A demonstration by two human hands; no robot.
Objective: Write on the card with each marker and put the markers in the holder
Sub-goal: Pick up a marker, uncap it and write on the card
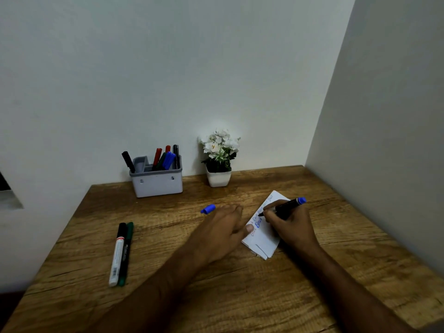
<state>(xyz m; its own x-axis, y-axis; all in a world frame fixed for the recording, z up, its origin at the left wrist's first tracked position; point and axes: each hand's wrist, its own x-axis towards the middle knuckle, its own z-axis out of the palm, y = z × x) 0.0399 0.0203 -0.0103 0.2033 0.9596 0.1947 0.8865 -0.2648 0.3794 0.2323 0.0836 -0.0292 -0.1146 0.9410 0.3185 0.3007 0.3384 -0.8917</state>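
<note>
On the table (168, 236) near its right side, the right hand (292, 224) is gripping the uncapped blue marker (284, 207), writing on the card (264, 241), while the left hand (223, 234) is lying flat, thumb pinning the card. Fresh ink is risking a smear under that thumb; the loose cap (208, 209) may roll away; the holder (157, 181) is standing well apart.

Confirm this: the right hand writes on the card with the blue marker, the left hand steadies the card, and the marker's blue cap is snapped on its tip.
Not quite. The head view shows the blue cap lying loose on the table, beyond the left hand. The rest stands: the right hand writes with the blue marker on the card.
</note>
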